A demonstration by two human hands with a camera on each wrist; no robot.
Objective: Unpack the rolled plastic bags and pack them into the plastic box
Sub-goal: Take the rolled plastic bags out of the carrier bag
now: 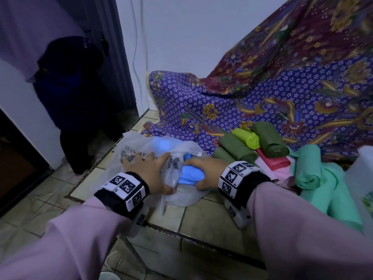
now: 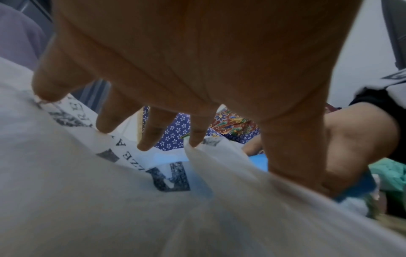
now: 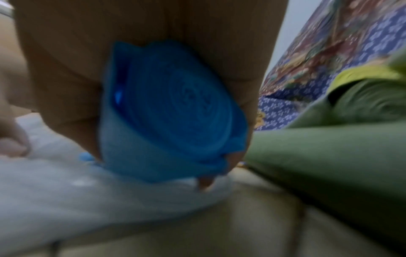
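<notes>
A: Two hands work at one white plastic bag (image 1: pixel 141 150) on the tiled ledge (image 1: pixel 201 215). Start on the left?

B: On the far left a dark cloth (image 1: pixel 70 81) hangs by the doorway. Next comes the left hand (image 1: pixel 147 168), fingers (image 2: pixel 151 135) spread and straight, pressing down on the printed white bag. The left wrist view shows the fingertips touching the plastic, with grey lettering beneath them.

A: And the right hand?

B: The right hand (image 1: pixel 203 170) sits just beside the left one, at the mouth of the bag. Its fingers and thumb curl round a blue roll of bags (image 1: pixel 191 174). The right wrist view shows the coiled end of that blue roll (image 3: pixel 173 111) gripped in the palm, low over the white plastic.

A: Is anything still inside the bag?

B: A second blue shape (image 1: pixel 161 143) glows through the plastic further back; I cannot tell more than that.

A: What lies right of the hands?

B: Dark green rolls (image 1: pixel 236 146) lie side by side on the patterned cloth (image 1: pixel 262 93), with a lime green roll (image 1: pixel 247 137) resting on top between them. Beside those lies a red and pink flat pack (image 1: pixel 274 162). Further right are mint green rolls (image 1: pixel 314 170), partly unwound.

A: And the plastic box?

B: A pale translucent thing (image 1: pixel 361 178) stands at the right edge; whether it is the box I cannot tell.
</notes>
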